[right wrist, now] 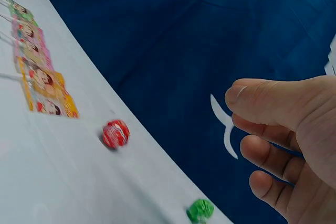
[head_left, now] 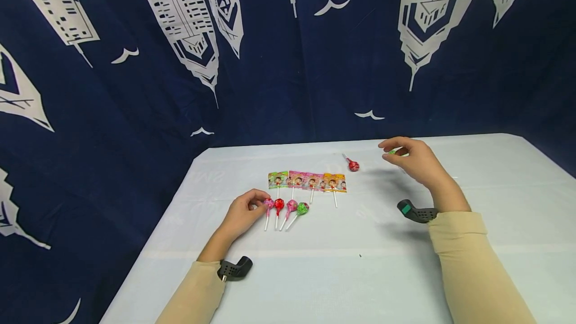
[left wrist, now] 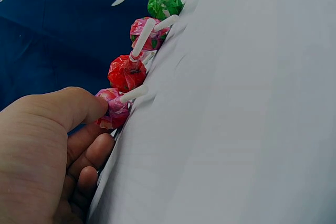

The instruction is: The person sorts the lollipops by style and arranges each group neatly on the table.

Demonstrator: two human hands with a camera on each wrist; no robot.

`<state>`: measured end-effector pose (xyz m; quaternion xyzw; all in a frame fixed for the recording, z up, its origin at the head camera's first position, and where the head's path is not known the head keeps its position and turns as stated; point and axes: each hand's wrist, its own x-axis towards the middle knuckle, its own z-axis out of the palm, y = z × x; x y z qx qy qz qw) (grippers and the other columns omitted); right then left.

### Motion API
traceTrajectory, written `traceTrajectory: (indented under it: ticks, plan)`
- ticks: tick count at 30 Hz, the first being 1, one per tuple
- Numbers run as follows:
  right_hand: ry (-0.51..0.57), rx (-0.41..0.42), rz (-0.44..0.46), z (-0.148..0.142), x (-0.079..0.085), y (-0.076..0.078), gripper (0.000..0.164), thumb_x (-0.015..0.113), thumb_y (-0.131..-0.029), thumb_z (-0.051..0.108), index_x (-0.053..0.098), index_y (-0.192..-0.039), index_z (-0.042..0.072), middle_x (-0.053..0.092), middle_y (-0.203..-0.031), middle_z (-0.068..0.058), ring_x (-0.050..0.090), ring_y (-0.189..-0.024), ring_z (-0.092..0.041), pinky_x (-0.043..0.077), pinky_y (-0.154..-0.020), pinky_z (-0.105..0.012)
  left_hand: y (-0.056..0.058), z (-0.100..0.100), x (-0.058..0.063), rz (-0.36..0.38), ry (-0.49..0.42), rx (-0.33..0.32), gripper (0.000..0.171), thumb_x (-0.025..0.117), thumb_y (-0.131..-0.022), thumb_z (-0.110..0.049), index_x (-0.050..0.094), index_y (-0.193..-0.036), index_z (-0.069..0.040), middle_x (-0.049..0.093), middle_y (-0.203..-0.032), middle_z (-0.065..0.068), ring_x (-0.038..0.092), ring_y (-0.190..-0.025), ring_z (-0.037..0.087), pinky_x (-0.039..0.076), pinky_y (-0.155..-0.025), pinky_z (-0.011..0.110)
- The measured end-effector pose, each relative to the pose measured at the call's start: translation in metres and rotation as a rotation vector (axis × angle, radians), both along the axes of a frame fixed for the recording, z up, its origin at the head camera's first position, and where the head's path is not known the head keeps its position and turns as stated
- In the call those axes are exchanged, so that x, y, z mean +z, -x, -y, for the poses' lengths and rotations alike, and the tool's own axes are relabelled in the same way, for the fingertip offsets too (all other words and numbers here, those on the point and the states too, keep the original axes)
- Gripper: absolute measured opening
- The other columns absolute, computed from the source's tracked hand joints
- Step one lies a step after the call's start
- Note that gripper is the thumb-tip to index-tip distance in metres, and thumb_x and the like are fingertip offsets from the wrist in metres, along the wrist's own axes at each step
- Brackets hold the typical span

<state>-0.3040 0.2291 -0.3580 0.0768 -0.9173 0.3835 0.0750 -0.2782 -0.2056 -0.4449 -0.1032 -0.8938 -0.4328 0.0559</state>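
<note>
My left hand [head_left: 243, 214] pinches the round head of a pink lollipop [left wrist: 113, 108] between thumb and index finger. That lollipop is at the left end of a row on the table. Beside it lie a red lollipop [head_left: 279, 205], another pink lollipop [head_left: 291, 206] and a green lollipop [head_left: 303, 208], their sticks towards me. Over the back right of the table hovers my right hand [head_left: 416, 160], fingers loosely bent and holding nothing. A second green lollipop [right wrist: 200, 211] lies on the table near it; in the head view the fingers partly hide it.
Flat-wrapped lollipops form a row behind: a green packet [head_left: 278, 179], pink packets [head_left: 310, 181] and an orange packet [head_left: 335, 183]. A dark red lollipop [head_left: 353, 166] lies to their right. The white table [head_left: 342, 284] ends against a dark blue curtain [head_left: 292, 89].
</note>
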Motion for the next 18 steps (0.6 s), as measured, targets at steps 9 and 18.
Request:
traceTrajectory:
  ticks: [9,18]
  plan:
    - [0.056,-0.088,0.038,-0.028,-0.014,0.0,0.039,0.064,-0.097,0.03,0.061,-0.133,0.014,0.062,-0.124,-0.018,0.054,-0.08,-0.018,0.048,-0.053,-0.032,0.0,0.001,-0.001,0.001,-0.005,0.0,0.019,0.072,-0.089,-0.014,0.071,-0.107,-0.019,0.066,-0.088,0.0,0.051,-0.077,0.015,0.04,-0.069,0.024]
    - [0.033,-0.167,0.052,-0.051,-0.033,0.002,0.04,0.06,-0.1,0.031,0.059,-0.135,0.011,0.061,-0.13,-0.019,0.053,-0.106,-0.026,0.045,-0.07,-0.027,0.0,0.0,-0.001,0.008,-0.008,0.009,0.019,0.072,-0.089,-0.013,0.071,-0.107,-0.018,0.066,-0.088,0.0,0.05,-0.077,0.015,0.04,-0.069,0.024]
